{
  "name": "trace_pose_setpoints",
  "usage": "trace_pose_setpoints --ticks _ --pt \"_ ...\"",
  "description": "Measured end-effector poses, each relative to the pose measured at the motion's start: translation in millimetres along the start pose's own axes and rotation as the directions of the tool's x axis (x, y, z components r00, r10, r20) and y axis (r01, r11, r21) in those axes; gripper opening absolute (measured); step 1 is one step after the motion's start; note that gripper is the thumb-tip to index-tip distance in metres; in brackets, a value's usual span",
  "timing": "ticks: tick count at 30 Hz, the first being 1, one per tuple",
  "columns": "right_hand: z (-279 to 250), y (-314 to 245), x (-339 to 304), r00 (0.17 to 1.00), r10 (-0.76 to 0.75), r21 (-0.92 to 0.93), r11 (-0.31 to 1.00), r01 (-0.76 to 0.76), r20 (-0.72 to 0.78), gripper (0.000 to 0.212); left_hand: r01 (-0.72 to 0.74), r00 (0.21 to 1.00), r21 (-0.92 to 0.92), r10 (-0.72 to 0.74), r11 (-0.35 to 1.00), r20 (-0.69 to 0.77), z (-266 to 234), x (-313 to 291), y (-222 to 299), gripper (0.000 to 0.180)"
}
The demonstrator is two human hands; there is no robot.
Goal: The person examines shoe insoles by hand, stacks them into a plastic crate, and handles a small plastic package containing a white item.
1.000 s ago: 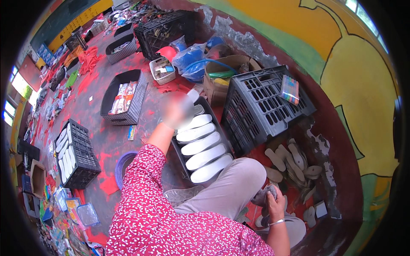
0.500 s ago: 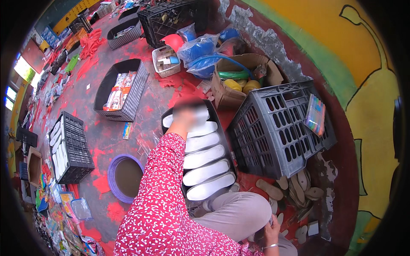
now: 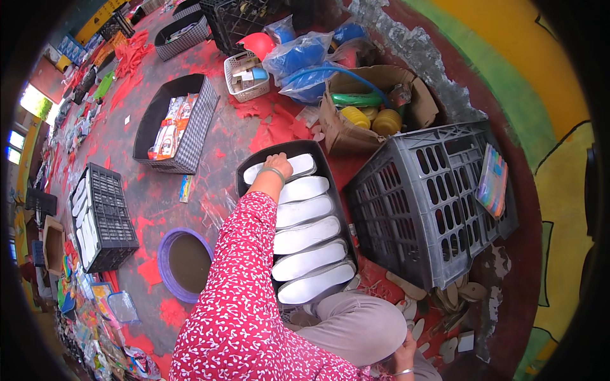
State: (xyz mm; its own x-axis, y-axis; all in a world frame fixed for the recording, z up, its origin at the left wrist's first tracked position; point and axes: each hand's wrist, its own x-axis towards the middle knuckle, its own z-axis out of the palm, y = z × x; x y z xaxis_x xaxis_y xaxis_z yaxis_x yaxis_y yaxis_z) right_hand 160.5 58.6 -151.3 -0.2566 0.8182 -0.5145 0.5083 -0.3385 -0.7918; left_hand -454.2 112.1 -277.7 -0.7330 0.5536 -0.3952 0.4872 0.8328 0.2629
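Observation:
Beyond my knee lies a long dark basket [image 3: 243, 181] holding a row of white shoe insoles [image 3: 308, 235], packed side by side. My left hand [image 3: 277, 166] is at the basket's far end, its fingers bent over the farthest white insole [image 3: 304, 166]. My right hand [image 3: 405, 354] rests low beside my bent knee; its fingers are mostly hidden there, and I cannot see whether they hold anything. Loose tan and pale soles [image 3: 452, 293] lie on the floor to the right of my knee.
A large grey crate [image 3: 422, 209] stands right of the basket, with a pack of coloured items [image 3: 492, 181] on it. A purple basin [image 3: 163, 263] of murky water sits left. Another crate [image 3: 117, 213] holds white insoles. Farther off are a checked basket [image 3: 190, 143] and cardboard box [image 3: 343, 130].
My left hand, blurred by motion before, now shows sharply on the farthest insole. The view has shifted slightly. My right hand stays by the knee.

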Motion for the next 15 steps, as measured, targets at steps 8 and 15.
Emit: trace_pose_setpoints --ticks 8,15 --pt "6 -13 3 0.997 -0.047 -0.018 0.999 0.048 0.054 0.035 -0.062 0.997 0.027 0.063 0.998 -0.043 5 -5 -4 0.044" --pt "8 -22 2 0.993 -0.061 -0.018 0.998 0.063 0.098 0.049 -0.216 0.972 0.187 0.23 0.958 -0.052 2 -25 -4 0.06"
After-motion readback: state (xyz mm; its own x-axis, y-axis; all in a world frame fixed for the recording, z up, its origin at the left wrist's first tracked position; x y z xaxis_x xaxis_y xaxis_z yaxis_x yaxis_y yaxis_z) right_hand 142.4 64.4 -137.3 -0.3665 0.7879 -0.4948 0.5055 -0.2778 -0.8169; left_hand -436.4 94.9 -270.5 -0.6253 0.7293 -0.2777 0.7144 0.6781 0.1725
